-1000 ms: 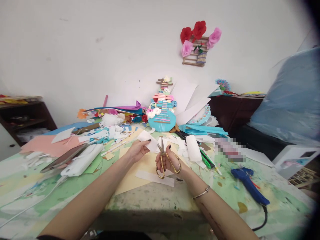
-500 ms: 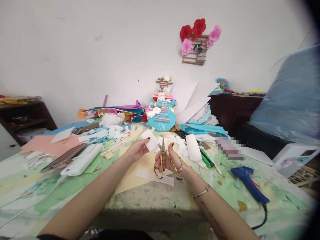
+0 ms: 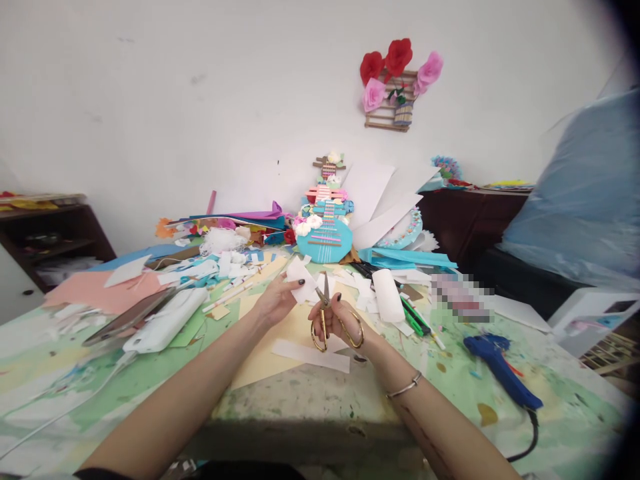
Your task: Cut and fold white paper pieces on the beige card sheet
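Observation:
A small piece of white paper [image 3: 300, 279] is pinched between the thumb and fingers of my left hand [image 3: 278, 298]. Gold-handled scissors [image 3: 326, 308] sit in my right hand [image 3: 345, 320], blades pointing up and slightly apart, close to the paper's right edge. Beneath my hands lie a cream sheet [image 3: 265, 357] and a white paper strip [image 3: 311, 355]. Beyond them, a blue paper lute-shaped craft [image 3: 325, 237] with strings and flowers stands at the back of the table.
Right of my hands are a white roll [image 3: 389, 297], a green cutter [image 3: 414, 316] and a blue glue gun [image 3: 503, 372] with its cord. On the left lie a white power bank [image 3: 165, 320], a tablet-like device [image 3: 127, 319] and salmon paper [image 3: 95, 291]. Paper scraps cover the table's middle.
The paper in my left hand has turned and tilted, and that hand has shifted slightly right. The scissors' handles have moved a little; both hands keep their hold.

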Demonstrator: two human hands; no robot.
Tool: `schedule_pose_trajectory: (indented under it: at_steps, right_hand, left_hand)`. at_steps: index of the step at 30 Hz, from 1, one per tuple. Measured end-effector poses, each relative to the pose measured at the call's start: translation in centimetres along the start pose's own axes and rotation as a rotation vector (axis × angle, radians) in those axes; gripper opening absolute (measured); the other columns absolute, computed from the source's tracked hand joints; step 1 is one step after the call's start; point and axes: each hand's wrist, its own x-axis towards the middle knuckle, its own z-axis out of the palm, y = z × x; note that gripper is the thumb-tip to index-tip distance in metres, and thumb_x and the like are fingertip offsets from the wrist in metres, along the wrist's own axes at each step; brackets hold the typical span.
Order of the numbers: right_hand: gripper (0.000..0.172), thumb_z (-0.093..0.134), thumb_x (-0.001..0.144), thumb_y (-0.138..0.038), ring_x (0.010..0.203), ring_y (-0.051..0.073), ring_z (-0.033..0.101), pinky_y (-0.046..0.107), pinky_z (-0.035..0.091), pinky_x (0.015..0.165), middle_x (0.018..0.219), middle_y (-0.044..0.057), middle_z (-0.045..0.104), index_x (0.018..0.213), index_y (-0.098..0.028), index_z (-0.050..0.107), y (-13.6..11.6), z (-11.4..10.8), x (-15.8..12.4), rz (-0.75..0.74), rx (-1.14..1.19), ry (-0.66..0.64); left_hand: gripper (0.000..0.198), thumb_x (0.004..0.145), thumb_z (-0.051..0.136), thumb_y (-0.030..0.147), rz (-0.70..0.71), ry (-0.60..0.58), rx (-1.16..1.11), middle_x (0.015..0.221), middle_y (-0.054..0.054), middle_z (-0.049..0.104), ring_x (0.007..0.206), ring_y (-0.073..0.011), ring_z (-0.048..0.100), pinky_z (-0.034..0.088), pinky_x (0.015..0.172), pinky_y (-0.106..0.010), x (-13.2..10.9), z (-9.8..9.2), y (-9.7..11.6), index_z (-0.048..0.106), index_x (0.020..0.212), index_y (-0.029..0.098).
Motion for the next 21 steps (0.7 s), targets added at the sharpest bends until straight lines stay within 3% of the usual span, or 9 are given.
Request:
schedule_pose_trajectory:
  at_steps: [10,15,21]
  right_hand:
    - [0.067,0.033,0.075,-0.071,0.046,0.010,0.051,0.022,0.034,0.047,0.059,0.003,0.056,0.084,-0.010,0.059,0.36,-0.21,-0.09,-0.055,-0.018,-0.039]
    - [0.064,0.032,0.078,-0.069,0.046,0.010,0.051,0.022,0.035,0.047,0.059,0.003,0.056,0.085,-0.011,0.059,0.36,-0.16,-0.21,-0.050,-0.029,-0.063]
    - [0.063,0.036,0.077,-0.068,0.048,0.010,0.051,0.023,0.037,0.047,0.061,0.003,0.055,0.086,-0.010,0.059,0.18,-0.05,-0.30,-0.063,-0.060,-0.066]
  left_hand:
    - [0.044,0.060,0.051,-0.005,-0.017,0.041,-0.118,0.076,-0.005,0.067,0.070,-0.0159,0.063,0.047,0.067,-0.026,-0.14,0.21,0.50,0.060,0.100,0.011]
    - [0.032,0.066,0.050,0.002,-0.081,0.040,-0.183,0.077,-0.005,0.066,0.070,-0.0167,0.063,0.048,0.070,-0.029,-0.11,0.05,0.70,0.061,0.096,0.011]
    - [0.026,0.072,0.056,0.006,-0.044,0.039,-0.132,0.075,-0.003,0.066,0.066,-0.0145,0.061,0.047,0.065,-0.025,-0.10,0.10,0.52,0.062,0.096,0.013]
